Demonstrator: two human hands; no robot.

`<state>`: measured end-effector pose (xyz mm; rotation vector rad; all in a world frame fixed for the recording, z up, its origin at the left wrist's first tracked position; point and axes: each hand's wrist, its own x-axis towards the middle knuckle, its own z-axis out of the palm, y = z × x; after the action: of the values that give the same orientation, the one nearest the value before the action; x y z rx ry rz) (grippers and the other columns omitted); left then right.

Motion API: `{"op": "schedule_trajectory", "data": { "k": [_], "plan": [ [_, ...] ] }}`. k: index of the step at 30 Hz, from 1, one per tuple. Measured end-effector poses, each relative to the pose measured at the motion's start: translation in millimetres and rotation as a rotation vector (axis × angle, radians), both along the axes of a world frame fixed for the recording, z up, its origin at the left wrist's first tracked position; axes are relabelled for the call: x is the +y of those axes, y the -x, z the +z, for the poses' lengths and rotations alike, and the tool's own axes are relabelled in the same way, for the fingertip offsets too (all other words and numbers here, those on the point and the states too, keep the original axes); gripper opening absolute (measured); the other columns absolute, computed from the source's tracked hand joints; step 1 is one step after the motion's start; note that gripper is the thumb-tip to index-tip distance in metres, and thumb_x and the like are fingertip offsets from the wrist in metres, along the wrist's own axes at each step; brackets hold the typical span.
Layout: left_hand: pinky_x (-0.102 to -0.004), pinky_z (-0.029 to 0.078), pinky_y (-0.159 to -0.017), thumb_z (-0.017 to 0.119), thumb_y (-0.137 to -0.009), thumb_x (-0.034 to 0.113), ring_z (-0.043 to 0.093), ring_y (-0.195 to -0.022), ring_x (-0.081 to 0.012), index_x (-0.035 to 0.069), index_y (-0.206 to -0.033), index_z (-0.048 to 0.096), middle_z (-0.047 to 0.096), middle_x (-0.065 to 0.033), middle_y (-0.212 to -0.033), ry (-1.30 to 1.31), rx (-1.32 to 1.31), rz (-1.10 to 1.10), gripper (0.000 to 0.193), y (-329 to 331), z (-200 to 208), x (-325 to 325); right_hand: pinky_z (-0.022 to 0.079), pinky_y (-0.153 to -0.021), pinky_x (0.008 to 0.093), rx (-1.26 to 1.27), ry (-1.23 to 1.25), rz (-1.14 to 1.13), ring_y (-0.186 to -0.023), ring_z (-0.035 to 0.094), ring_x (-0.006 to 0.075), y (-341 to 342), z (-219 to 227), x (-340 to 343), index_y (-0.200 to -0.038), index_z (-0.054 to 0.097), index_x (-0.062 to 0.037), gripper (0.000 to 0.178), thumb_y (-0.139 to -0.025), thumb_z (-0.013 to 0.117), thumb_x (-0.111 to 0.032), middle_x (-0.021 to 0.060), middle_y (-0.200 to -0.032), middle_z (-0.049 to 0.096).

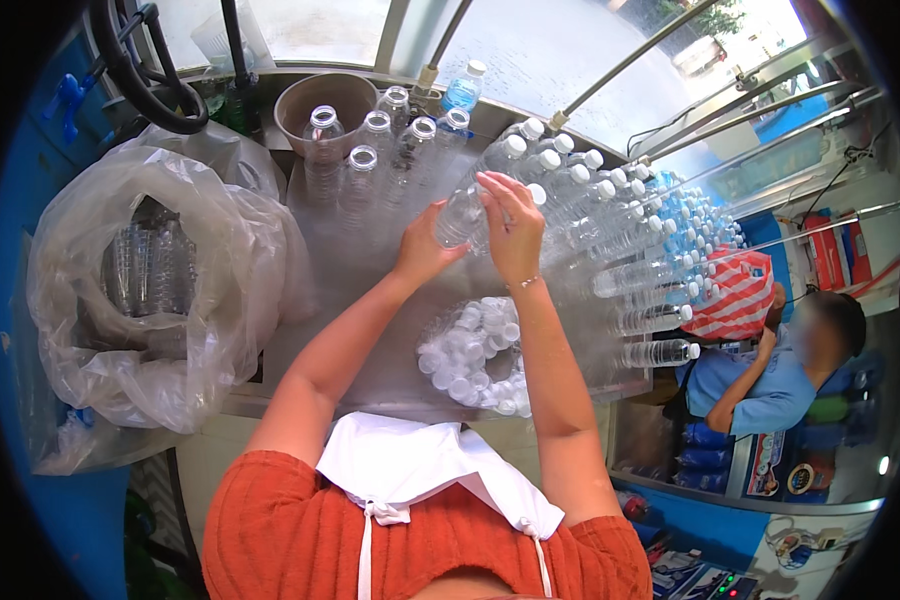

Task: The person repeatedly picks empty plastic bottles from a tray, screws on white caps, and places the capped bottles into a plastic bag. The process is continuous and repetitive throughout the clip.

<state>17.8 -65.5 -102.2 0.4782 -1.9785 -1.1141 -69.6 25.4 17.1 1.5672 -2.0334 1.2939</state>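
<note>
White apron bib (410, 465) is seen closest. One clear bottle (462, 212) is gripped by left hand (422, 243) around its body; right hand (510, 228) is clenched over its top. Loose white caps (470, 355) are bagged on the steel counter (370, 260) below the grip. Capped bottles (630, 240) are racked to its right, uncapped bottles (370, 150) behind-left.

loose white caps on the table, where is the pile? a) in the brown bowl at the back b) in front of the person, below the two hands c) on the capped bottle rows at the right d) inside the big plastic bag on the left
b: the pile of white caps lies on the metal table just in front of the person, below the left hand and right hand, which hold a clear bottle.
</note>
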Motion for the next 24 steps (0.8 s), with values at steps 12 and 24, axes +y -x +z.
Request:
{"op": "schedule_trajectory", "data": {
  "k": [12, 24],
  "plan": [
    [-0.0346, 0.057, -0.071, 0.076, -0.066, 0.020, 0.070, -0.078, -0.0229, -0.002, -0.122, 0.052, 0.069, -0.0157, -0.094, -1.597, 0.078, -1.698, 0.064, -98, 103, 29, 0.052, -0.093, 0.0435, -1.162, 0.489, 0.786, -0.104, 0.063, 0.0296, -37, 10, 45, -0.122, 0.062, -0.0077, 0.036, -0.097, 0.055, -0.032, 0.0163, -0.119, 0.059],
    [-0.0361, 0.059, -0.066, 0.078, -0.062, 0.025, 0.069, -0.083, -0.0278, -0.003, -0.122, 0.052, 0.067, -0.0196, -0.100, -1.429, -0.287, -1.736, 0.071, -120, 107, 6, 0.039, -0.052, 0.0307, -0.143, -0.014, 0.417, -0.055, 0.046, 0.0171, -34, 61, 77, -0.078, 0.057, -0.0006, 0.036, -0.095, 0.055, -0.033, 0.0101, -0.067, 0.055]
  ]
}}
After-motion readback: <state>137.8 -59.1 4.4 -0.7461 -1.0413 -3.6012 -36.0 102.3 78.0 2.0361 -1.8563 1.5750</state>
